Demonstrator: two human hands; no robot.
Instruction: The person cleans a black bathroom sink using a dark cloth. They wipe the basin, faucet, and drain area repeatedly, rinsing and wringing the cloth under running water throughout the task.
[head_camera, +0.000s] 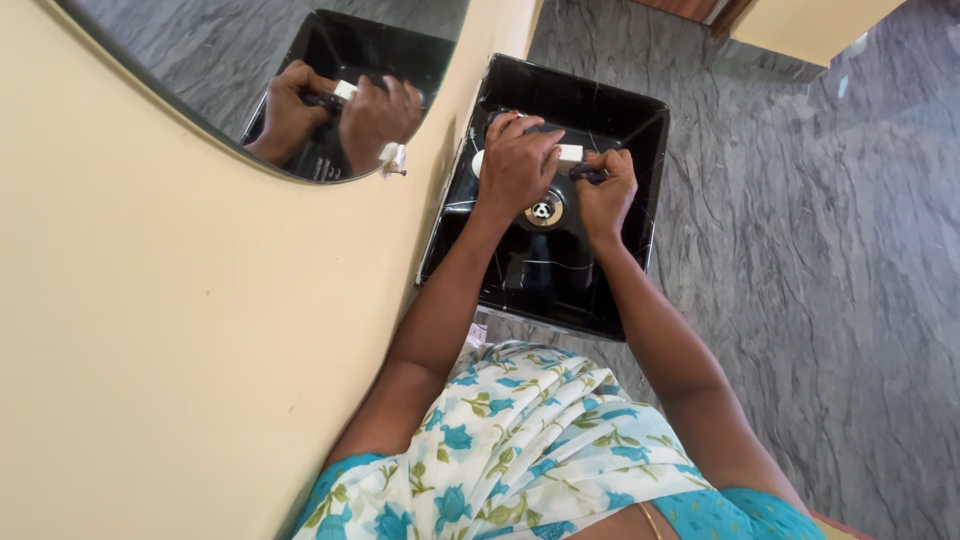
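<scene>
Both my hands are over a black square sink (640, 130). My left hand (515, 162) is curled over a small white block-shaped object (570, 152), and a bit of white also shows at its wrist side. My right hand (606, 192) is closed around a small dark object (588, 174) that touches the white block. I cannot tell what either object is. The round metal drain (543, 211) lies just under my hands.
A cream wall (150, 330) runs along the left with a curved mirror (230, 60) that reflects my hands and the sink. Grey stone floor (820, 260) spreads to the right. A yellow cabinet corner (800, 25) is at the top right.
</scene>
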